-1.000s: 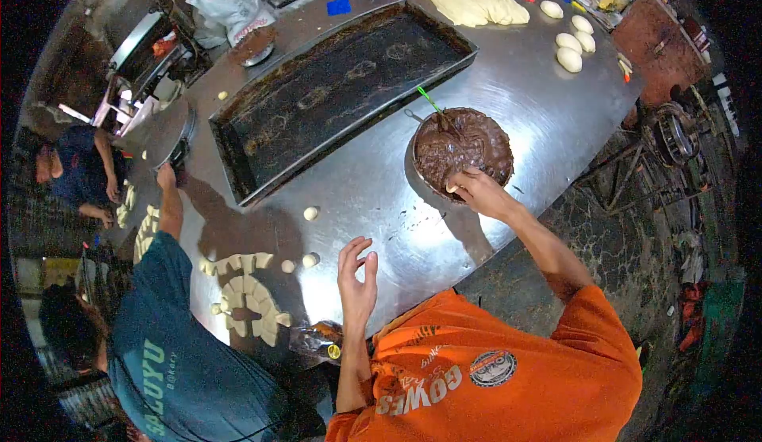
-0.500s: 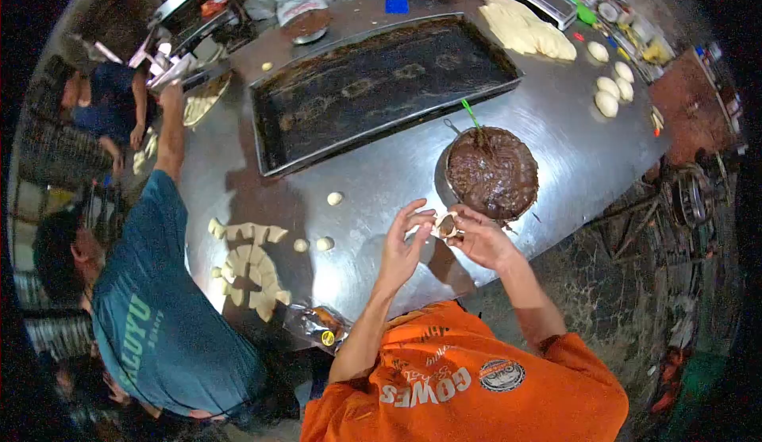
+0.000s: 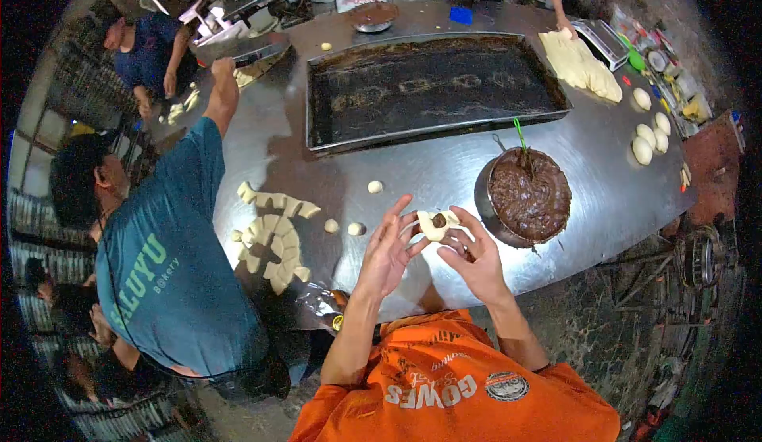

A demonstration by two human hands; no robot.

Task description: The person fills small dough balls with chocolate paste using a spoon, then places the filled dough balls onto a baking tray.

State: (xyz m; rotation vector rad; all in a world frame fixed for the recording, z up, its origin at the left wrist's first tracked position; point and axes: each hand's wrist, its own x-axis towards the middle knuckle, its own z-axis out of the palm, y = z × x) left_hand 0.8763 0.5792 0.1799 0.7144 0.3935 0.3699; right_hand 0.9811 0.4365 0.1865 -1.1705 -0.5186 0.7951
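Note:
Between my two hands is a flattened piece of pale dough (image 3: 434, 232) with a dark brown lump of filling (image 3: 439, 221) on it. My left hand (image 3: 386, 251) pinches its left edge with the fingertips. The fingers of my right hand (image 3: 474, 255) hold its right edge. Just beyond my right hand stands a round pot of brown filling (image 3: 529, 196), with a green-handled utensil (image 3: 520, 134) stuck in it. Small dough balls (image 3: 356, 228) lie to the left of my hands, and farther left are several cut dough pieces (image 3: 274, 240).
A large dark tray (image 3: 436, 85) lies across the metal table (image 3: 413, 168). A big dough sheet (image 3: 579, 65) and several dough balls (image 3: 643, 151) are at the right. A person in a teal shirt (image 3: 175, 259) reaches over the table at left. Other people stand at the far side.
The view has shifted, so the table contents appear farther right. The dough between my hands now shows opened out, with the filling visible on top. The teal-shirted person's arm remains stretched over the table.

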